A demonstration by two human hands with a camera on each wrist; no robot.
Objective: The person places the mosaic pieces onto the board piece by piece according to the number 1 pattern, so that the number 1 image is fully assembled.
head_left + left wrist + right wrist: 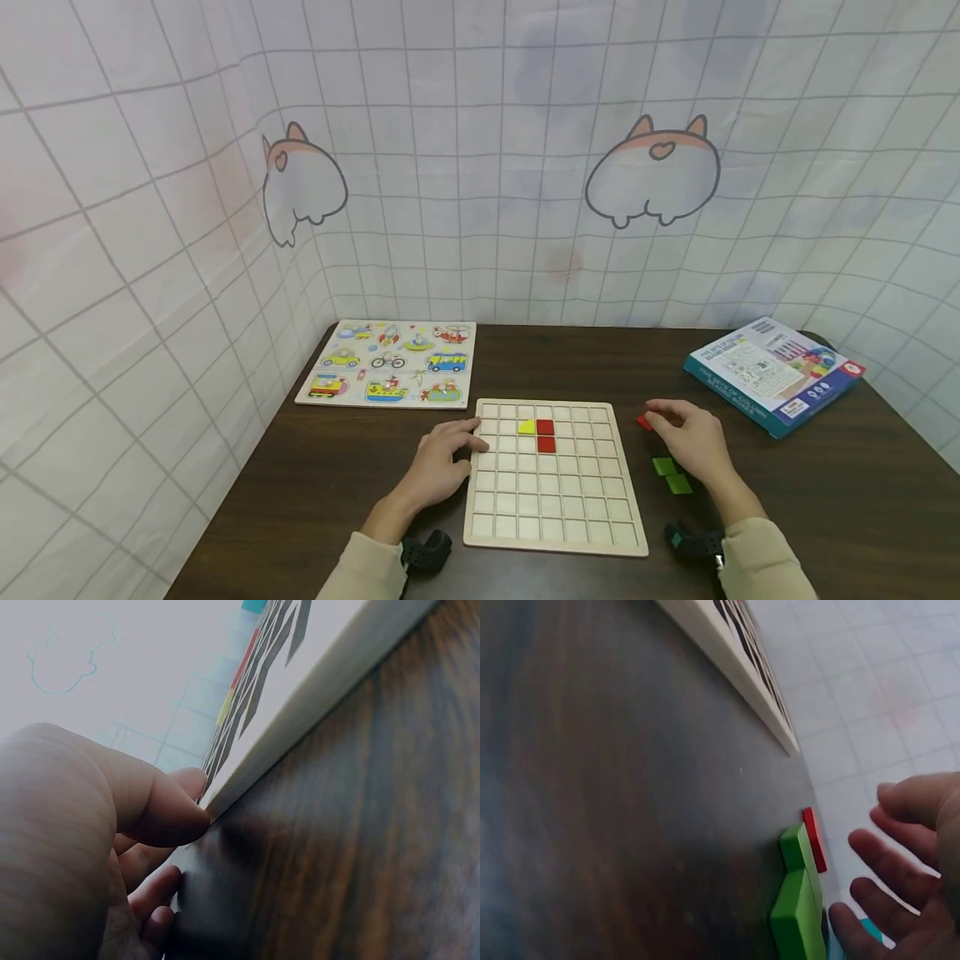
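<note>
A pale wooden grid board lies flat in front of me. In its upper rows sit a yellow piece and two red squares, one below the other. My left hand rests at the board's left edge, fingertips on top; in the left wrist view the thumb touches the side. My right hand hovers with loosely bent fingers near a red piece on the table. The right wrist view shows that red piece apart from the fingers. Two green pieces lie nearer me.
A vehicle picture board lies at the back left. A blue-edged box stands flat at the back right. Dark table surface surrounds the grid board. A white checked cloth hangs behind and at the sides.
</note>
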